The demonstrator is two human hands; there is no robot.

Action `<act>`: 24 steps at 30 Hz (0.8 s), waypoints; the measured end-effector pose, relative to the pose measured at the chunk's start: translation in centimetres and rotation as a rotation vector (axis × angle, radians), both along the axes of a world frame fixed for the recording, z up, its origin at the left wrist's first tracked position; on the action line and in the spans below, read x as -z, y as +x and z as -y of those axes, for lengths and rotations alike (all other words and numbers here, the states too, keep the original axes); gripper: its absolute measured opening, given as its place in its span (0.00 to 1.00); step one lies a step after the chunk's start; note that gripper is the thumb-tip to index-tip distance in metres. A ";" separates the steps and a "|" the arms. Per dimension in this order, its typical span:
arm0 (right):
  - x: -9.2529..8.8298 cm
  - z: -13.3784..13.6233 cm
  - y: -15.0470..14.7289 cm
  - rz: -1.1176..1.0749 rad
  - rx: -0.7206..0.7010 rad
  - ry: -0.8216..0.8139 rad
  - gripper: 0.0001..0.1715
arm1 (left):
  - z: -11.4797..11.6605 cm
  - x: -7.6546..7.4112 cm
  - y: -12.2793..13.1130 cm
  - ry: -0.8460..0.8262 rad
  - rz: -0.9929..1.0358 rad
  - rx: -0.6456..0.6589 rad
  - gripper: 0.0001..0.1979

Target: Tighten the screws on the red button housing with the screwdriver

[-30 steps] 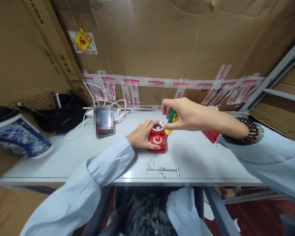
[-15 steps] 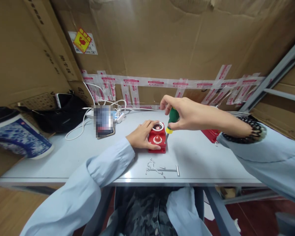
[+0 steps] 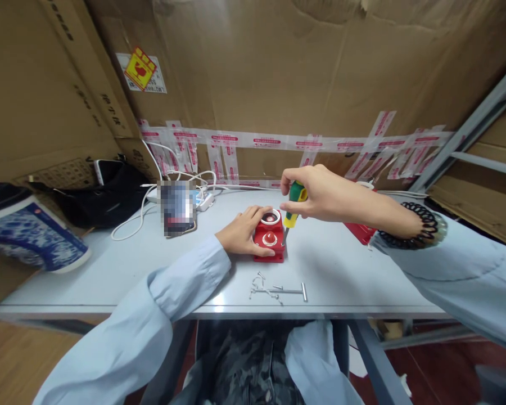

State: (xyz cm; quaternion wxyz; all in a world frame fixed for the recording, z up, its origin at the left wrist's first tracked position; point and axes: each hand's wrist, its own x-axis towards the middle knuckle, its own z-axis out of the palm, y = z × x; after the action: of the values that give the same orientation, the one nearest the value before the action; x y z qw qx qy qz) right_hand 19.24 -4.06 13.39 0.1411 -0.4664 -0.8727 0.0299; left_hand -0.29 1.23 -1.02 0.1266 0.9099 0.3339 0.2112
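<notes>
A small red box (image 3: 270, 243) with two round fittings on top sits in the middle of the pale table (image 3: 118, 270). My left hand (image 3: 241, 230) grips its left side, fingers curled over the top edge. My right hand (image 3: 316, 192) is closed around the green and yellow handle of a screwdriver (image 3: 294, 199), which stands nearly upright with its tip at the box's right edge. A black coiled band circles my right wrist.
Several loose screws and a metal T-shaped tool (image 3: 287, 291) lie near the front edge. A second red part (image 3: 360, 231) lies right of my arm. White cables and a power strip (image 3: 202, 199), a blurred phone, a black bag (image 3: 109, 194) sit at the back left. Cardboard walls surround.
My right hand has shifted its grip round the screwdriver handle, fingers turning on it, while the tip stays at the box. My left hand has not moved.
</notes>
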 end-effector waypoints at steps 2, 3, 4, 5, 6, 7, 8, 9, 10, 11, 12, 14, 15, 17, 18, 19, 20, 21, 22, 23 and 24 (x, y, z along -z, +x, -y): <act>0.3 -0.1 0.2 -0.047 -0.033 -0.005 0.12 | 0.0 0.0 0.0 -0.004 0.010 0.003 0.51; 0.4 -0.2 0.3 -0.070 -0.047 -0.015 0.14 | 0.0 -0.1 0.0 -0.008 0.013 0.004 0.51; 0.5 -0.2 0.4 -0.088 -0.053 -0.024 0.15 | 0.1 -0.1 0.0 -0.012 0.012 0.005 0.51; 0.6 -0.2 0.5 -0.103 -0.051 -0.031 0.16 | 0.1 -0.1 0.0 -0.015 0.009 0.003 0.51; 0.6 -0.2 0.5 -0.116 -0.048 -0.034 0.17 | 0.1 -0.2 0.0 -0.017 0.007 0.001 0.51; 0.6 -0.1 0.6 -0.129 -0.045 -0.032 0.17 | 0.2 -0.2 0.0 -0.017 0.006 -0.003 0.51; 0.5 -0.1 0.6 -0.144 -0.046 -0.026 0.18 | 0.2 -0.2 0.0 -0.016 0.007 -0.006 0.51; 0.4 0.0 0.6 -0.158 -0.050 -0.020 0.18 | 0.2 -0.2 0.0 -0.013 0.008 -0.008 0.51; 0.3 0.1 0.6 -0.174 -0.055 -0.012 0.18 | 0.2 -0.2 0.1 -0.011 0.006 -0.010 0.51; 0.2 0.2 0.6 -0.190 -0.061 -0.003 0.18 | 0.2 -0.2 0.1 -0.009 0.004 -0.012 0.51; 0.1 0.3 0.6 -0.205 -0.067 0.005 0.18 | 0.2 -0.2 0.1 -0.008 0.001 -0.014 0.51; -0.2 0.5 0.7 -0.225 -0.074 0.015 0.18 | 0.1 -0.1 0.1 -0.010 -0.009 -0.023 0.51; -0.3 0.6 0.7 -0.232 -0.074 0.015 0.18 | 0.1 -0.1 0.0 -0.015 -0.016 -0.030 0.52; -0.4 0.8 0.9 -0.239 -0.075 0.006 0.17 | 0.1 -0.2 -0.1 -0.025 -0.025 -0.042 0.53; -0.3 1.0 0.9 -0.238 -0.077 -0.001 0.17 | 0.3 -0.4 -0.2 -0.019 -0.019 -0.045 0.54; -0.2 1.1 1.0 -0.236 -0.076 -0.008 0.17 | 0.5 -0.6 -0.3 0.001 -0.003 -0.040 0.56; -0.1 1.2 1.0 -0.233 -0.075 -0.017 0.17 | 0.9 -0.8 -0.3 0.038 0.023 -0.022 0.56; 0.0 1.4 1.1 -0.231 -0.073 -0.028 0.17 | 1.3 -1.1 -0.3 0.088 0.053 0.006 0.54; 0.2 1.5 1.1 -0.229 -0.074 -0.040 0.18 | 1.8 -1.3 -0.2 0.147 0.079 0.049 0.50; 0.4 1.6 1.1 -0.228 -0.077 -0.048 0.18 | 2.4 -1.5 -0.1 0.202 0.095 0.101 0.43; 0.6 1.7 1.1 -0.227 -0.081 -0.051 0.18 | 2.9 -1.7 0.1 0.242 0.092 0.146 0.34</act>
State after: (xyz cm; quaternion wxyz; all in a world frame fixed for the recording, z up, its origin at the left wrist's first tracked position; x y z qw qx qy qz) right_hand 20.35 -5.77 12.79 0.2258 -0.4280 -0.8682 0.1102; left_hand -0.24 -1.70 0.67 0.0462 0.9296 0.2329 0.2818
